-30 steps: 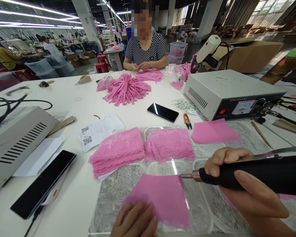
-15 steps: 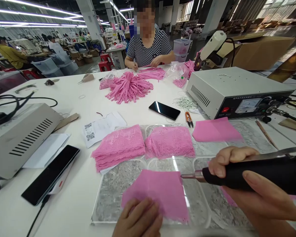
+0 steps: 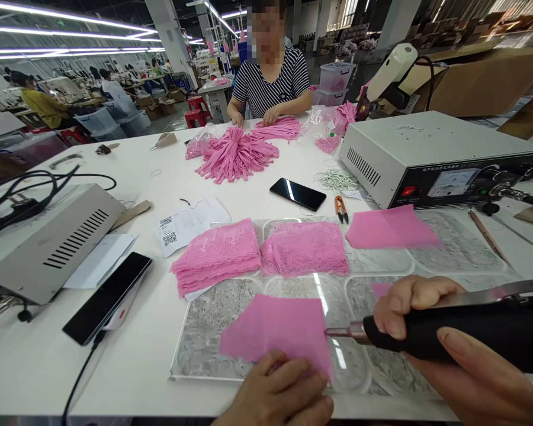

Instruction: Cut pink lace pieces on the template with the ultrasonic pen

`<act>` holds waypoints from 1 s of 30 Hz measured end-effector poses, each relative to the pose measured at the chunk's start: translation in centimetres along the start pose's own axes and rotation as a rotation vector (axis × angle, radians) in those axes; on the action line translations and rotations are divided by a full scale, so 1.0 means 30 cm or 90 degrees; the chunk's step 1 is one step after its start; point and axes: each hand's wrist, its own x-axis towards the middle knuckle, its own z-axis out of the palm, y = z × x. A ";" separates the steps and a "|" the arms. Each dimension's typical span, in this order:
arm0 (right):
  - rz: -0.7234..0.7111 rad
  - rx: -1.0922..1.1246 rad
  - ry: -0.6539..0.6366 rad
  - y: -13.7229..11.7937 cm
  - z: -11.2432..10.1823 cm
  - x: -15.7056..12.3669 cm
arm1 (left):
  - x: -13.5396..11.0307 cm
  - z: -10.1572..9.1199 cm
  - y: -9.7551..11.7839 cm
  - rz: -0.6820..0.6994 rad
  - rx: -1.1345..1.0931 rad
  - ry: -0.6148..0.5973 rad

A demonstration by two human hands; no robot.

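Note:
A cut piece of pink fabric (image 3: pixel 275 322) lies on a clear-topped, grey-marbled board (image 3: pixel 199 343). Flat on the fabric's lower edge rests my left hand (image 3: pixel 284 393), fingers somewhat apart, pressing it down; the thumb is mostly hidden. Closed around a black hand tool with a pointed metal tip (image 3: pixel 484 325) is my right hand (image 3: pixel 484 370). The tip touches or nearly touches the fabric's right edge. Behind are a stack of pink lace pieces (image 3: pixel 220 254), a second lace pile (image 3: pixel 304 248) and a smooth pink piece (image 3: pixel 388 228).
A grey control box with a meter (image 3: pixel 439 154) stands at right, another grey box (image 3: pixel 66 231) at left. Phones (image 3: pixel 297 194), orange snips (image 3: pixel 341 209), a paper with codes (image 3: pixel 190 222) and pink strips (image 3: pixel 237 157) lie about. A co-worker (image 3: pixel 270 83) sits opposite.
The tool tip has travelled down along the fabric's right edge, toward me. My left hand has shifted right along the lower edge. The view has moved slightly.

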 end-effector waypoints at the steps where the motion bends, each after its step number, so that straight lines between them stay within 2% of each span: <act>1: -0.005 0.004 -0.001 0.001 0.003 0.001 | -0.001 -0.001 0.001 0.000 -0.002 0.000; 10: -0.039 0.002 0.013 -0.005 0.027 0.016 | -0.016 0.003 0.004 -0.005 -0.016 -0.028; 16: 0.040 0.037 0.059 -0.011 0.021 -0.032 | -0.024 0.002 0.007 0.002 -0.011 -0.043; 25: 0.038 0.015 0.010 -0.004 0.010 -0.050 | -0.006 -0.001 0.004 0.005 -0.026 -0.066; 30: 0.051 0.013 0.005 -0.022 0.023 -0.046 | 0.003 0.003 0.002 0.012 -0.023 -0.043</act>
